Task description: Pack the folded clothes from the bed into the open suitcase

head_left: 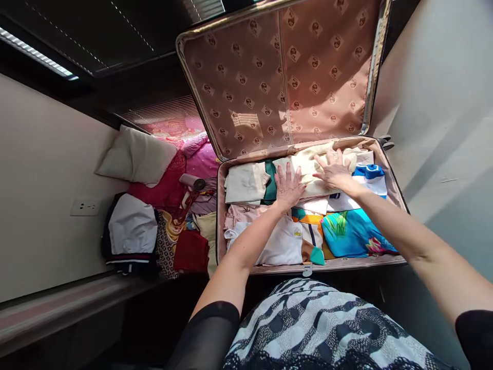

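An open suitcase (221,226) with a pink lining holds folded clothes. My left hand (288,189) lies flat, fingers spread, on pale clothing near the middle. To its right, my right hand (334,172) rests with fingers apart on a cream garment (306,162) at the back. Left of my left hand are a dark green garment (270,181) and a folded white garment (244,184). Nearer me lie a white shirt (283,241), an orange, white and teal garment (313,234) and a bright blue floral cloth (348,236). A blue and white garment (370,180) sits at the right.
The raised suitcase lid (246,77) stands behind, against a dark blind. On the left are a pillow (140,154), pink bedding (200,154), a hair dryer (192,182), a white and navy garment (133,228) and a folded red cloth (191,250). A wall (458,128) rises close on the right.
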The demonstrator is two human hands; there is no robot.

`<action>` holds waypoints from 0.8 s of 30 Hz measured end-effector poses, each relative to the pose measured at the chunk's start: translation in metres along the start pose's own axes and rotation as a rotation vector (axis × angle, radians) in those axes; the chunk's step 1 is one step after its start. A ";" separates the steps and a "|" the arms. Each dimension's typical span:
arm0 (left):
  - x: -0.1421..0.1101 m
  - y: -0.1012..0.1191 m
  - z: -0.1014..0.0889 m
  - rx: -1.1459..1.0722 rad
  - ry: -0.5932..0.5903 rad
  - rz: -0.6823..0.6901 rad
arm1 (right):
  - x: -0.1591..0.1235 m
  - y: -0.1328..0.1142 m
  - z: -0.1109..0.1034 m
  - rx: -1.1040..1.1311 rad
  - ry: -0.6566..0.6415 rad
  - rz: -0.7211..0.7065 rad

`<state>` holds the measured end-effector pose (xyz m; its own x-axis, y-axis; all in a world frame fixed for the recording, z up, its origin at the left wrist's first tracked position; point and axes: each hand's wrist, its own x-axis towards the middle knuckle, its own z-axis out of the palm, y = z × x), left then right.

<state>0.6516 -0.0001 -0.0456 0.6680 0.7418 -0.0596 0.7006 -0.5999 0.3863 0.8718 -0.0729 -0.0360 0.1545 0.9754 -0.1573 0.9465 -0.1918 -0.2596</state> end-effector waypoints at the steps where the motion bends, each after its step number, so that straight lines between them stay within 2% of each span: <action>1: -0.001 -0.002 0.009 0.019 -0.056 0.025 | -0.002 -0.002 0.007 -0.003 0.008 0.056; 4: 0.003 -0.014 0.032 0.024 -0.143 0.036 | -0.011 -0.009 0.028 -0.020 0.025 0.211; 6: 0.006 -0.021 0.039 0.016 -0.149 0.033 | -0.014 -0.012 0.038 -0.058 0.029 0.230; 8: 0.009 -0.021 0.039 -0.001 -0.160 0.032 | -0.013 -0.013 0.042 -0.070 0.032 0.228; 12: 0.013 -0.007 0.020 -0.050 -0.160 -0.021 | -0.001 -0.005 0.032 -0.002 0.078 0.277; 16: 0.022 0.002 -0.005 -0.102 -0.093 -0.076 | 0.012 0.006 0.008 -0.004 0.115 0.312; 19: 0.027 -0.002 -0.020 -0.182 -0.069 -0.128 | 0.013 0.012 -0.013 -0.012 0.068 0.311; 24: 0.021 -0.017 -0.031 -0.209 -0.061 -0.078 | -0.012 0.012 -0.032 -0.087 0.090 0.213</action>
<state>0.6454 0.0351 -0.0246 0.6325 0.7600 -0.1495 0.6875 -0.4620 0.5602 0.8905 -0.0838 -0.0066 0.3746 0.9203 -0.1133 0.9098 -0.3883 -0.1463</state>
